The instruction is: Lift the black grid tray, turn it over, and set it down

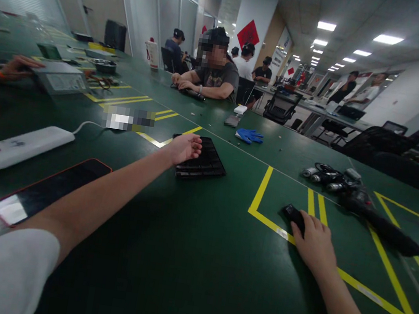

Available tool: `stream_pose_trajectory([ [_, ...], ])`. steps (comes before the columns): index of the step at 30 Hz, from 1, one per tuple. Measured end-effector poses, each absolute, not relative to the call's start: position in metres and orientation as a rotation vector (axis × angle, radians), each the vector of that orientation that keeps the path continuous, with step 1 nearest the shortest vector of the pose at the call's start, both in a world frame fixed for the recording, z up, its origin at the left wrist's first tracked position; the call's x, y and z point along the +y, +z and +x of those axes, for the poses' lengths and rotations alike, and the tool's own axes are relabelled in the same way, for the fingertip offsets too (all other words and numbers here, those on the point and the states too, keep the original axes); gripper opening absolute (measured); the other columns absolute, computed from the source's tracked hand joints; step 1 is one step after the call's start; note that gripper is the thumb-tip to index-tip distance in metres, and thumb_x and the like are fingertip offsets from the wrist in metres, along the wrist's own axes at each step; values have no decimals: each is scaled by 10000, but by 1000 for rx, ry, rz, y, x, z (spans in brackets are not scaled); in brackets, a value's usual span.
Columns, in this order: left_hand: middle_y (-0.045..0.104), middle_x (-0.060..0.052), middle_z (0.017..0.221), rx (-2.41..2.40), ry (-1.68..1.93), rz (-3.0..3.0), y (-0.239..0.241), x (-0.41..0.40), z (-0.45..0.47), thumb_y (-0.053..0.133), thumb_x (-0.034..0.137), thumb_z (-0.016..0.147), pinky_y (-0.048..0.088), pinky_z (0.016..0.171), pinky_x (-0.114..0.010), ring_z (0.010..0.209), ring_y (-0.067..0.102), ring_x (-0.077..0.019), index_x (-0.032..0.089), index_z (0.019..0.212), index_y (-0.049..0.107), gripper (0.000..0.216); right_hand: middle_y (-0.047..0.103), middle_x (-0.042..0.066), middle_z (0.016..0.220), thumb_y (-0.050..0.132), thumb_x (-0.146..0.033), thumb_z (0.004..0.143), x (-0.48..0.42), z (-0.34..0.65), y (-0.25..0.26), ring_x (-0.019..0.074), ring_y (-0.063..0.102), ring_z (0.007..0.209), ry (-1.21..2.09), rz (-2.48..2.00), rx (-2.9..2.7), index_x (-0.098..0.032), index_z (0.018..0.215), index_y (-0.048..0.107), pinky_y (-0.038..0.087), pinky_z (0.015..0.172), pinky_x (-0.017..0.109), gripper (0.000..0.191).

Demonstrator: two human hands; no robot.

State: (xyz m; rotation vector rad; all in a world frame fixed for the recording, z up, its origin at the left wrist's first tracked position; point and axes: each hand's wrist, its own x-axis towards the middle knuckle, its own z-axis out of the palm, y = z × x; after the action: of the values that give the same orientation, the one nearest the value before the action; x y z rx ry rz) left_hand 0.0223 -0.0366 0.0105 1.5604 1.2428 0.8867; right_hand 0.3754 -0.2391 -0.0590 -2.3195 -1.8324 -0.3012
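My left hand [186,150] is over the left part of a flat black ribbed plastic panel [208,164], its fingers loosely curled and apart. Nothing shows in its palm, and I cannot tell whether it touches the panel. Out to the right, my right hand [315,242] is closed around a small black oblong device [293,216]. The device rests at the table's yellow tape, its far end sticking out past my thumb. My fingers hide the rest of it.
On the left lie a phone [58,189] and a white power bank [22,146] with a cable; another person's hand [20,67] is by a metal box [61,78]. A blue glove [250,136] lies ahead. At right are a black folded umbrella-like item [384,225] and cylindrical parts [335,181].
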Motion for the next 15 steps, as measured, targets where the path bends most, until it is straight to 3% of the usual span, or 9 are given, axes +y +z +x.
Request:
stream_pose_trajectory([
  [3, 593, -70, 804, 1481, 854, 1792, 3, -16, 0, 616, 336, 685, 449, 686, -277, 841, 571, -213, 152, 723, 560, 196, 537, 173, 1154, 314, -406, 872, -239, 376, -60, 318, 460, 1033, -291, -2317, -1816, -91, 1240, 458, 392, 908, 449, 505],
  [5, 614, -97, 905, 1612, 627, 2097, -4, -8, -9, 667, 379, 629, 423, 785, -306, 959, 547, -265, 146, 762, 615, 273, 531, 171, 1166, 324, -407, 867, -239, 378, -61, 320, 455, 1039, -265, -2303, -1801, -94, 1242, 456, 393, 902, 454, 506],
  [9, 614, -162, 1026, 1619, -11, 2638, -9, -2, -15, 481, 545, 752, 406, 812, -326, 970, 563, -284, 102, 971, 633, 517, 556, 164, 1140, 407, -392, 818, -239, 378, -63, 311, 468, 1041, -176, -2218, -1711, -93, 1203, 492, 379, 907, 473, 494],
  [15, 613, -139, 1025, 1470, 76, 2698, -6, -38, 13, 470, 529, 773, 404, 763, -289, 935, 568, -248, 116, 990, 593, 482, 571, 149, 1114, 502, -409, 743, -231, 327, -51, 305, 483, 1049, 220, -1988, -1542, -119, 1165, 526, 394, 868, 478, 513],
])
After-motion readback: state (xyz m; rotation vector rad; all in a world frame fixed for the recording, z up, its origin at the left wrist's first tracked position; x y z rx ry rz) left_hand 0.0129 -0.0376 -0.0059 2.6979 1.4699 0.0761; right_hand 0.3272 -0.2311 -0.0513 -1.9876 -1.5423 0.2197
